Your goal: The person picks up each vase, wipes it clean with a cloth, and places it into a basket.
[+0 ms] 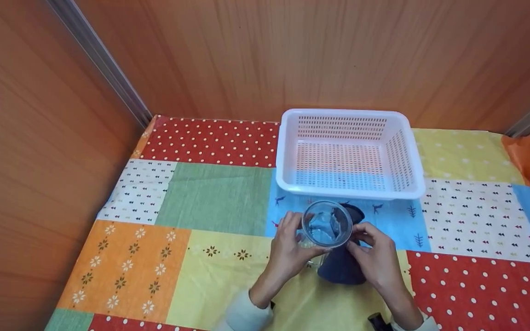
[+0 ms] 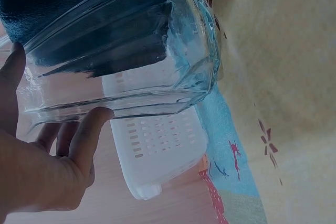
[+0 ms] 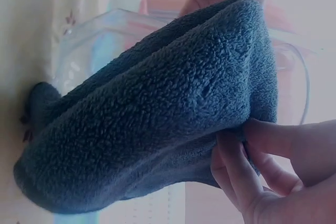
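A clear glass jar (image 1: 322, 234) with a round open rim is gripped by my left hand (image 1: 289, 250), thumb near the rim and fingers along its far side. In the left wrist view the fluted glass jar (image 2: 126, 93) shows the dark cloth through its wall. My right hand (image 1: 375, 253) pinches a dark blue-grey terry cloth (image 3: 157, 93) between thumb and fingers. That cloth hangs down in folds against the jar's right side, its lower part close over the tablecloth.
Behind the hands stands a white plastic basket (image 1: 350, 191) with slotted walls. A patchwork tablecloth (image 1: 219, 193) covers the table, with wooden panels (image 1: 265, 55) at the back and left. Something orange (image 1: 525, 154) lies at the far right corner.
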Motion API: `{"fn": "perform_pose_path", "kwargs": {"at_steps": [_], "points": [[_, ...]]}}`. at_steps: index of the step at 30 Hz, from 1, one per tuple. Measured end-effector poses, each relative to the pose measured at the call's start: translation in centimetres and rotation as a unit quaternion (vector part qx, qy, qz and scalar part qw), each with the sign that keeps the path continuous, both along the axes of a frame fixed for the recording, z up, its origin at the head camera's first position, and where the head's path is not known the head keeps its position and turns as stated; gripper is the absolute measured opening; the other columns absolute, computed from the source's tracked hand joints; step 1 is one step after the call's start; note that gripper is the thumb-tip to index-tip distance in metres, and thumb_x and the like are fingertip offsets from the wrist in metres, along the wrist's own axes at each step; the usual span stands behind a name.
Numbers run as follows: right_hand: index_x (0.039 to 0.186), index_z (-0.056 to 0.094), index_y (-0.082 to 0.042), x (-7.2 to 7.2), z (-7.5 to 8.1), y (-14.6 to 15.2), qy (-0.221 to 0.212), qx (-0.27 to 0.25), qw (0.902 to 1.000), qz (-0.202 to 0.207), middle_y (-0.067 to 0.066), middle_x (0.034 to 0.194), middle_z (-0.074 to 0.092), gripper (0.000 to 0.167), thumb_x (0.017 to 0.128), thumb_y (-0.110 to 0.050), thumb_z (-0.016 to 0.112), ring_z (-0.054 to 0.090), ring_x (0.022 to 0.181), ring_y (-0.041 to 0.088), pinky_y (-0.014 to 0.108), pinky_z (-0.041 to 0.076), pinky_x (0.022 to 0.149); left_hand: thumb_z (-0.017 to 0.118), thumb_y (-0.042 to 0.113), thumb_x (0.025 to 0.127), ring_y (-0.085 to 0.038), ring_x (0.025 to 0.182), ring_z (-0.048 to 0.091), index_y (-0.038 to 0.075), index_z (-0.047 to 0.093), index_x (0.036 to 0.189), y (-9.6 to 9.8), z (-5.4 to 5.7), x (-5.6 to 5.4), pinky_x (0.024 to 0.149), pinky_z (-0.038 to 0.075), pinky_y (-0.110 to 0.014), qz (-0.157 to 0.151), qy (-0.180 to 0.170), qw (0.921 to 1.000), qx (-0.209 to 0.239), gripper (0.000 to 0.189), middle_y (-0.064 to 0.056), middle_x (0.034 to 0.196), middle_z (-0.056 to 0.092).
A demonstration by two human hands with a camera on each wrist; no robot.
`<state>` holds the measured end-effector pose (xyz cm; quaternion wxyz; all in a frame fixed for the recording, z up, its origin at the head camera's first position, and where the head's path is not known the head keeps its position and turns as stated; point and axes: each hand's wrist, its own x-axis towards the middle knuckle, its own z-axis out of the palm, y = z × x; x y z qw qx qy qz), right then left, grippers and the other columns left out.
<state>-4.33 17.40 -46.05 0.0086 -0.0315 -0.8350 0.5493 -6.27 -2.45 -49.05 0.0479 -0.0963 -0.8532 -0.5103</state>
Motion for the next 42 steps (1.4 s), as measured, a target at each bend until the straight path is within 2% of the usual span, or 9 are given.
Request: {"fn": "perform_pose_path", "kwargs": {"at_steps": [8, 13, 19, 23, 26, 32, 36, 39, 42], "points": [[0.102, 0.069, 0.000, -0.3, -1.8, 0.1, 0.013, 0.044, 0.9988, 0.014, 0.016, 0.103, 0.074, 0.025, 0.086, 0.019, 0.073, 0.076, 0.097, 0.033, 0.045, 0.063, 0.087, 0.101, 0.029, 0.070, -0.018, 0.105, 0.055, 0.009, 0.065, 0.122, -0.2, 0.1, -0.1, 0.080, 0.055, -0.028, 0.003, 0.010, 0.9998, -0.017, 0.066, 0.001, 0.107, 0.058], [0.096, 0.065, -0.003, -0.6, -3.7, 0.4, 0.006, 0.072, 0.9969, 0.030, 0.014, 0.100, 0.074, 0.027, 0.085, 0.021, 0.071, 0.076, 0.097, 0.031, 0.044, 0.064, 0.083, 0.100, 0.030, 0.071, -0.018, 0.107, 0.055, 0.010, 0.065, 0.124, -0.1, 0.2, -0.2, 0.080, 0.054, -0.029, 0.002, 0.005, 0.9998, -0.016, 0.067, 0.001, 0.109, 0.058], [0.094, 0.063, -0.004, -0.7, -5.0, 0.5, -0.013, 0.092, 0.9951, 0.036, 0.014, 0.099, 0.071, 0.028, 0.085, 0.022, 0.069, 0.075, 0.101, 0.035, 0.052, 0.062, 0.088, 0.100, 0.031, 0.071, -0.020, 0.108, 0.056, 0.011, 0.065, 0.125, -0.1, 0.0, -0.1, 0.082, 0.055, -0.031, 0.002, 0.000, 0.9999, -0.013, 0.067, 0.001, 0.111, 0.058], [0.093, 0.064, -0.003, -0.4, -4.6, 0.3, -0.012, 0.072, 0.9971, 0.022, 0.014, 0.100, 0.072, 0.026, 0.085, 0.021, 0.069, 0.076, 0.100, 0.034, 0.050, 0.062, 0.089, 0.100, 0.031, 0.072, -0.021, 0.110, 0.057, 0.012, 0.065, 0.127, -0.1, -0.1, 0.0, 0.084, 0.057, -0.034, 0.000, -0.005, 1.0000, -0.007, 0.068, 0.000, 0.115, 0.058], [0.095, 0.066, -0.001, -0.1, -3.6, 0.2, 0.001, 0.042, 0.9991, 0.013, 0.015, 0.102, 0.073, 0.023, 0.086, 0.020, 0.070, 0.076, 0.099, 0.032, 0.046, 0.063, 0.089, 0.100, 0.031, 0.071, -0.022, 0.111, 0.057, 0.012, 0.065, 0.127, -0.1, -0.2, 0.0, 0.085, 0.057, -0.034, -0.001, -0.008, 1.0000, -0.002, 0.069, -0.001, 0.116, 0.058], [0.107, 0.070, 0.005, 0.2, -0.9, 0.3, 0.008, -0.075, 0.9971, -0.015, 0.016, 0.107, 0.070, 0.021, 0.089, 0.017, 0.072, 0.075, 0.101, 0.018, 0.028, 0.061, 0.088, 0.100, 0.032, 0.071, -0.020, 0.108, 0.056, 0.012, 0.065, 0.127, 0.0, 0.0, 0.1, 0.083, 0.054, -0.031, 0.000, -0.006, 0.9999, -0.010, 0.069, -0.001, 0.113, 0.058], [0.112, 0.068, 0.009, 0.4, -0.4, 0.3, -0.005, -0.139, 0.9896, -0.038, 0.011, 0.108, 0.070, 0.024, 0.089, 0.016, 0.072, 0.074, 0.102, 0.008, 0.022, 0.060, 0.086, 0.099, 0.033, 0.072, -0.020, 0.108, 0.056, 0.013, 0.064, 0.127, 0.0, 0.0, 0.2, 0.083, 0.053, -0.030, 0.002, -0.006, 0.9998, -0.018, 0.069, -0.001, 0.112, 0.058], [0.113, 0.067, 0.009, 0.5, -0.7, 0.3, -0.005, -0.143, 0.9888, -0.043, 0.009, 0.109, 0.071, 0.025, 0.090, 0.016, 0.072, 0.073, 0.103, 0.006, 0.021, 0.060, 0.086, 0.099, 0.034, 0.072, -0.020, 0.108, 0.056, 0.013, 0.064, 0.127, 0.0, 0.0, 0.2, 0.083, 0.053, -0.031, 0.002, -0.004, 0.9998, -0.021, 0.069, 0.000, 0.113, 0.059], [0.113, 0.069, 0.008, 0.5, -0.9, 0.1, 0.005, -0.108, 0.9934, -0.036, 0.014, 0.111, 0.072, 0.024, 0.090, 0.015, 0.072, 0.074, 0.108, 0.013, 0.022, 0.059, 0.088, 0.100, 0.032, 0.071, -0.019, 0.107, 0.056, 0.011, 0.065, 0.125, -0.1, 0.1, 0.1, 0.082, 0.054, -0.031, 0.002, 0.002, 0.9998, -0.019, 0.068, 0.000, 0.111, 0.059]]}}
